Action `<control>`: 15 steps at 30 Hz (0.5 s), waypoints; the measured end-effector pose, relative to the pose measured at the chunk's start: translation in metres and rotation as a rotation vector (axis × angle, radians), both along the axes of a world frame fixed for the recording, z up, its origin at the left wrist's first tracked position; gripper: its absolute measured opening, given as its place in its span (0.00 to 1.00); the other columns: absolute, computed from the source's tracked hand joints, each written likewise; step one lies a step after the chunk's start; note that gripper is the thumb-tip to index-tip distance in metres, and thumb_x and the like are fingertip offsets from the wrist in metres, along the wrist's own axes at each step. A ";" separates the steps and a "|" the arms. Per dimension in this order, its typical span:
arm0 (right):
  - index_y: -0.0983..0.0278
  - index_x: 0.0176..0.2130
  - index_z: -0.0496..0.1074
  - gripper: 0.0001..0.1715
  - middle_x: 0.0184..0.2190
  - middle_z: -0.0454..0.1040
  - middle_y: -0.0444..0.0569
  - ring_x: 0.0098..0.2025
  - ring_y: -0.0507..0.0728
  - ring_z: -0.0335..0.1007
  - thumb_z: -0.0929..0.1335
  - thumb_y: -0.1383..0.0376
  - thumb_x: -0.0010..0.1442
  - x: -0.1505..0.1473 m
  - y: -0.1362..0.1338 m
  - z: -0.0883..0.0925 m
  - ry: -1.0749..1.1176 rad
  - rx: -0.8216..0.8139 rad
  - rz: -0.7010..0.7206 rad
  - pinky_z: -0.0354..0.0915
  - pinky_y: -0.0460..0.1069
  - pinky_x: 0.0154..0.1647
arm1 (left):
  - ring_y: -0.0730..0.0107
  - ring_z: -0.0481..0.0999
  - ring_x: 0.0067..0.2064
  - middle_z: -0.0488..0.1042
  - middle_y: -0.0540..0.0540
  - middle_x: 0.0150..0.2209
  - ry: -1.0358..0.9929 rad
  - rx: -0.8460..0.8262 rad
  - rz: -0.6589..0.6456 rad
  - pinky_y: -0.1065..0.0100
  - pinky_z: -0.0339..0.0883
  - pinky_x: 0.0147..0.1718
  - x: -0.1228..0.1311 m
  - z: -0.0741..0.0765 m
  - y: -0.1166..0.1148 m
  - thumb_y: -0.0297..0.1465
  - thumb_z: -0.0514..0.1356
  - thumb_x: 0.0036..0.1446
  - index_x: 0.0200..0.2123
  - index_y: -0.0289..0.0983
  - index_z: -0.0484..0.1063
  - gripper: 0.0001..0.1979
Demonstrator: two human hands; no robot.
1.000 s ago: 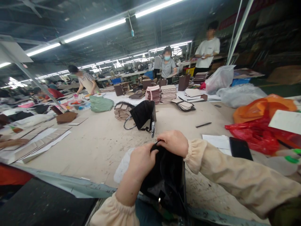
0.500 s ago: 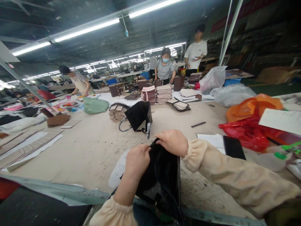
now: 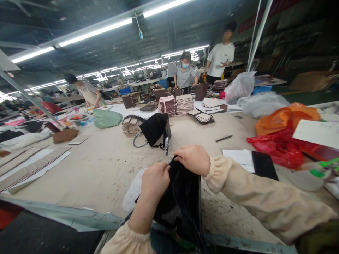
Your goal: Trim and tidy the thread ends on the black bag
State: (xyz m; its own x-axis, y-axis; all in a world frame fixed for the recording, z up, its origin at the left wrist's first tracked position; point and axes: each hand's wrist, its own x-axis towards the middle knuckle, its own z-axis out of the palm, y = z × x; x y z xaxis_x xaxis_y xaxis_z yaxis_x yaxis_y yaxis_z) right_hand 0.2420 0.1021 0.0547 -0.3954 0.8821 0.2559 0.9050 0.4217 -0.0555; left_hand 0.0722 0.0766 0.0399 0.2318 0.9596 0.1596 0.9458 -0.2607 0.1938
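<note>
A black bag (image 3: 182,201) stands at the near edge of the worktable, its dark inside facing me. My left hand (image 3: 156,180) pinches the bag's far upper edge between thumb and fingers. Close beside it, my right hand (image 3: 193,158) grips the same edge, fingers curled over it. Some white material (image 3: 134,190) lies on the table left of the bag, partly behind my left wrist. Just beyond my hands sits another black bag (image 3: 156,128), tilted, with its wrapped handle (image 3: 139,141) on the table.
The worktable (image 3: 92,173) carries stacked panels (image 3: 184,104) farther back. To the right lie a phone (image 3: 264,165), white paper (image 3: 238,158), a red plastic bag (image 3: 278,150) and a plastic bottle (image 3: 308,180). Long strips (image 3: 31,169) lie left. Co-workers (image 3: 185,76) stand across the table.
Both hands keep their hold on the black bag's edge, almost unmoved. The view has shifted very slightly. In the background, the person in white has an arm lowered toward the table.
</note>
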 end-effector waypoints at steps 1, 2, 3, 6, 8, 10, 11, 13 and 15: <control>0.57 0.40 0.73 0.14 0.35 0.74 0.46 0.37 0.55 0.69 0.60 0.57 0.61 0.000 0.000 0.000 -0.002 0.004 -0.004 0.57 0.48 0.32 | 0.68 0.73 0.35 0.76 0.48 0.33 0.006 0.002 0.002 0.69 0.58 0.33 0.001 0.000 -0.001 0.34 0.48 0.59 0.32 0.41 0.72 0.13; 0.58 0.38 0.73 0.14 0.34 0.74 0.46 0.37 0.55 0.69 0.60 0.57 0.61 -0.001 0.000 0.000 -0.005 0.008 -0.010 0.57 0.48 0.32 | 0.68 0.73 0.35 0.76 0.48 0.33 0.012 0.006 0.004 0.69 0.58 0.33 0.002 0.001 -0.001 0.34 0.48 0.59 0.32 0.41 0.72 0.13; 0.58 0.37 0.73 0.14 0.33 0.74 0.46 0.36 0.55 0.69 0.61 0.57 0.61 -0.001 0.000 0.000 -0.007 0.011 -0.014 0.57 0.48 0.31 | 0.68 0.73 0.35 0.76 0.48 0.32 0.021 0.010 0.006 0.69 0.58 0.32 0.003 0.001 -0.002 0.34 0.48 0.59 0.32 0.41 0.72 0.13; 0.59 0.36 0.73 0.14 0.33 0.74 0.47 0.36 0.55 0.69 0.61 0.57 0.61 -0.001 -0.001 0.000 -0.003 0.020 -0.021 0.56 0.47 0.30 | 0.67 0.73 0.34 0.75 0.47 0.31 0.053 0.015 0.016 0.68 0.57 0.31 0.005 0.002 -0.003 0.34 0.48 0.59 0.31 0.40 0.71 0.13; 0.58 0.36 0.72 0.14 0.33 0.74 0.47 0.36 0.55 0.69 0.60 0.57 0.61 -0.001 -0.001 0.000 0.002 0.021 -0.018 0.56 0.47 0.30 | 0.66 0.73 0.34 0.75 0.46 0.31 0.068 0.000 0.022 0.68 0.57 0.31 0.006 0.004 -0.004 0.34 0.48 0.59 0.31 0.39 0.71 0.13; 0.59 0.36 0.72 0.14 0.33 0.74 0.46 0.35 0.55 0.69 0.60 0.58 0.61 -0.001 -0.001 -0.001 0.004 0.028 -0.020 0.56 0.47 0.30 | 0.65 0.74 0.34 0.76 0.47 0.31 0.068 -0.021 0.021 0.67 0.57 0.30 0.007 0.007 -0.003 0.34 0.48 0.58 0.32 0.40 0.71 0.13; 0.59 0.35 0.72 0.13 0.32 0.74 0.46 0.35 0.55 0.69 0.61 0.58 0.61 -0.001 -0.001 -0.001 0.003 0.033 -0.020 0.56 0.47 0.29 | 0.65 0.74 0.35 0.76 0.47 0.31 0.065 -0.028 0.020 0.67 0.58 0.30 0.008 0.008 -0.002 0.35 0.48 0.58 0.34 0.41 0.72 0.13; 0.59 0.34 0.72 0.13 0.32 0.74 0.46 0.35 0.55 0.69 0.61 0.58 0.61 -0.002 0.000 -0.001 0.000 0.046 -0.018 0.56 0.47 0.28 | 0.64 0.74 0.35 0.77 0.48 0.32 0.065 -0.025 0.016 0.67 0.58 0.30 0.010 0.010 0.000 0.37 0.50 0.57 0.38 0.43 0.72 0.12; 0.60 0.34 0.72 0.12 0.31 0.74 0.46 0.34 0.55 0.69 0.61 0.59 0.61 -0.003 0.000 -0.001 -0.001 0.051 -0.013 0.56 0.47 0.28 | 0.64 0.75 0.35 0.77 0.48 0.33 0.080 -0.007 0.018 0.67 0.59 0.31 0.013 0.011 0.004 0.38 0.51 0.56 0.43 0.46 0.71 0.13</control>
State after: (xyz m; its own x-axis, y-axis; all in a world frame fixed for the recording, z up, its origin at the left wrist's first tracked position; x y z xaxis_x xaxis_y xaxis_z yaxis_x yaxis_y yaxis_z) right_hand 0.2392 0.1019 0.0535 -0.3841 0.8730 0.3005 0.9105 0.4121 -0.0335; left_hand 0.0852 0.0802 0.0507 0.2261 0.9647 0.1349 0.9628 -0.2423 0.1193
